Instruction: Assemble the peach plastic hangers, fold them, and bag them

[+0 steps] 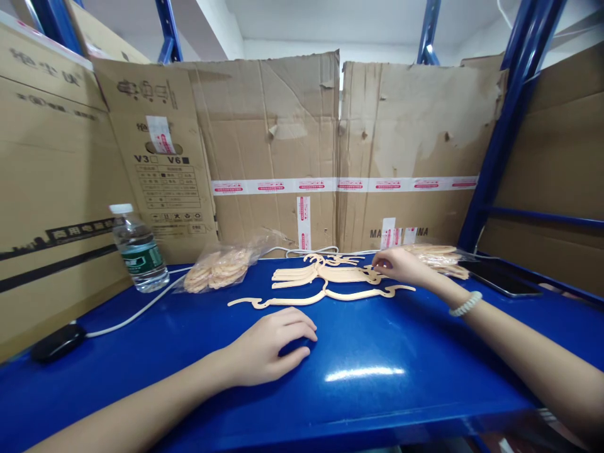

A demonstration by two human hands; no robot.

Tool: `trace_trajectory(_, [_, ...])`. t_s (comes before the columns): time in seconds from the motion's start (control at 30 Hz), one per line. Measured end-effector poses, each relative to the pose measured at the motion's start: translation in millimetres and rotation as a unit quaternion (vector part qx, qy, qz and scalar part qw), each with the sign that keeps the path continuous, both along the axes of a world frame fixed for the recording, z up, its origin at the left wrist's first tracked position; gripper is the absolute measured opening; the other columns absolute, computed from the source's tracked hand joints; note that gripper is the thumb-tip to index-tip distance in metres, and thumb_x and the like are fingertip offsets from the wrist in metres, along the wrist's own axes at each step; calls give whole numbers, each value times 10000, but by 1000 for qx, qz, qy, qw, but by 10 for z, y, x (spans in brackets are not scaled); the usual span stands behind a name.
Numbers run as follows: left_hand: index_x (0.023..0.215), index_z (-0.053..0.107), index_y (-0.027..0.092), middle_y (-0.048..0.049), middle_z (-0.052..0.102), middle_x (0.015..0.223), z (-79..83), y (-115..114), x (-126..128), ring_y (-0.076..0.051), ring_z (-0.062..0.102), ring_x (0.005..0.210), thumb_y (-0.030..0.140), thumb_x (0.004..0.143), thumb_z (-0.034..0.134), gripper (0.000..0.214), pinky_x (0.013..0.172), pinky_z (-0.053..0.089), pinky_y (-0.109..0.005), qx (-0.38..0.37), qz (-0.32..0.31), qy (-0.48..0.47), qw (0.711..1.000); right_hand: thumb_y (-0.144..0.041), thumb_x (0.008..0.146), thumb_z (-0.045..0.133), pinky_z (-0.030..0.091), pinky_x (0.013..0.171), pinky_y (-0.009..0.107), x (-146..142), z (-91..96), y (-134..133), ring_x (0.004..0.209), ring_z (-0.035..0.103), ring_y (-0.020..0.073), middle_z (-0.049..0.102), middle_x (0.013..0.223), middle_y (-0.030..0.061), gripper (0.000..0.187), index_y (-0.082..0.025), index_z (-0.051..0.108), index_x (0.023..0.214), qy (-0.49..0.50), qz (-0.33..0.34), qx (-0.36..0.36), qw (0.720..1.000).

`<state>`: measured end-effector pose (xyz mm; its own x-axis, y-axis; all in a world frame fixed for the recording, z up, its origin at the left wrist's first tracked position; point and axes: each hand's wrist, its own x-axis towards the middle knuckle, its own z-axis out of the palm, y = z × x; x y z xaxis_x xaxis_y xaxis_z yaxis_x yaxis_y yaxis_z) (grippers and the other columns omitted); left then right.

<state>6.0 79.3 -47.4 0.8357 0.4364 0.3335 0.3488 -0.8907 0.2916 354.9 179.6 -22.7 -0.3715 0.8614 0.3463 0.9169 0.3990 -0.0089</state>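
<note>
On the blue table (368, 402) lies a beige, hanger-like piece (292, 299), spread wide with curved arms and hooked ends. Just behind it is a stack of similar beige hanger-like pieces (340, 274), with several loose hook-shaped beige parts (346, 259) at its back. My left hand (278, 345) rests on the table in front of the spread piece, fingers loosely apart and holding nothing. At the right end of the stack, my right hand (399, 264), with a pale beaded band on its wrist, pinches a hooked beige end. Its fingers partly hide that end.
Clear bags of beige pieces lie to the left (219, 267) and right (438, 258). A water bottle (139, 251) stands at left, near a black mouse-like device (59, 341) with a white cable. A dark phone (500, 279) lies at right. Cardboard sheets (274, 145) wall the back.
</note>
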Motion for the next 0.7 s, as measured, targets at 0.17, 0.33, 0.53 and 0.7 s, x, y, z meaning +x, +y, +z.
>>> trace_trajectory(0.17, [1086,582,195,-73,602,1139,2,-23,9,-192,550,1055,149,887,484,227,930,450,-323,21,7,26,999,-210,824,533,415,618,233,-178,-36,114,779,656,192,723,876,55,168,-186,686,888,-36,-18,6,999])
trace_trajectory(0.33, [1082,575,197,-74,601,1134,5,-30,12,-199,552,1048,145,884,480,225,927,450,-325,31,6,31,999,-218,836,534,431,618,246,-347,21,293,783,673,217,732,872,93,200,-179,705,933,-75,-26,-17,997])
trace_trajectory(0.53, [1081,580,196,-83,608,1123,28,-49,27,-210,562,1034,141,880,476,232,918,455,-336,39,5,31,999,-255,844,561,471,673,254,-528,58,654,894,682,241,723,1006,136,305,-171,685,1109,-110,-52,-60,991])
trace_trajectory(0.7, [1082,576,191,-87,609,1125,42,-59,29,-213,563,1035,150,889,468,225,922,453,-342,49,5,40,998,-277,894,497,489,721,297,-655,-53,776,931,677,275,711,1008,181,292,-128,699,1044,-138,-48,-60,987])
